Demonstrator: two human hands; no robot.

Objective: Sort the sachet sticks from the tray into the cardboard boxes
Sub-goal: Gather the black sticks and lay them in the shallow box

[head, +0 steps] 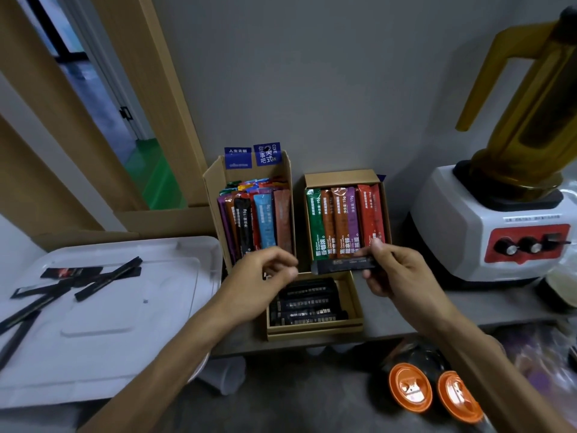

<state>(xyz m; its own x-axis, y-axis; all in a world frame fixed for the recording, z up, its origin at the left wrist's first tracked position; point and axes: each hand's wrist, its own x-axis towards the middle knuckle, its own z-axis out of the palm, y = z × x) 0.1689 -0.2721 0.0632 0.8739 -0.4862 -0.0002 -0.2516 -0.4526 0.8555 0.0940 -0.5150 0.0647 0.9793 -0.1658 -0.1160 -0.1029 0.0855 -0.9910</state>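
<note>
A: Sachet stick [343,265] bearing, head view?

B: I see my right hand [396,270] pinching its three o'clock end. The long axis runs nine-to-three, above the low box [312,334] at six. Left hand [265,273] is curled just off the nine o'clock end; I can't tell if it holds anything. Tray [125,354] sits at nine, on the grey counter [484,304].

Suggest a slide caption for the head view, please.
Right hand holds a black sachet near the box of black ones.

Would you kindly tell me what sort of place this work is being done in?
Probably a café or pantry drinks station: a blender with an amber jug stands at the right, orange cup lids sit lower down, and cardboard boxes hold coffee sachet sticks.
</note>
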